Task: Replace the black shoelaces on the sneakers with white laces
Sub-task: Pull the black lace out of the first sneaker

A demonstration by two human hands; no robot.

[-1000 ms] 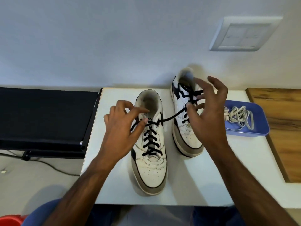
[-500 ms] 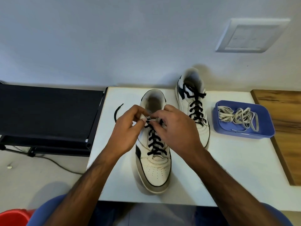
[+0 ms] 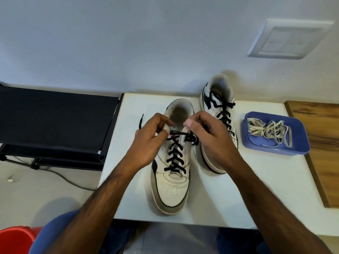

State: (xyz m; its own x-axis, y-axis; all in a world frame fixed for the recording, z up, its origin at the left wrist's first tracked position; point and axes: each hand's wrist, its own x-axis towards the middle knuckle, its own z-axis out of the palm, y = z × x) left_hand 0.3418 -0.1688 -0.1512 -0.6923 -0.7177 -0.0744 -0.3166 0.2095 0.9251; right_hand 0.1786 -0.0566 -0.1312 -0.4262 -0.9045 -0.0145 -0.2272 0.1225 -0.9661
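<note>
Frame centre: black lace point(image 3: 175, 153) is pinched at the near sneaker's point(image 3: 171, 173) top eyelets by left hand point(image 3: 146, 143) and right hand point(image 3: 211, 142), fingers curled, presumably for unthreading.

White table point(image 3: 256, 189), black folding cot point(image 3: 55, 121) at its left, wooden board point(image 3: 319, 143) at its right, white wall switch plate point(image 3: 288, 39), red bucket point(image 3: 14, 241), black cable point(image 3: 60, 177) on floor

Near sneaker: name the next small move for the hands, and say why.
Probably draw the black lace out of the top eyelets. Both hands, left and right, pinch it at the top row of the near sneaker; lower rows remain crossed, one end trails on the table, and the white laces wait in the blue tray.
</note>
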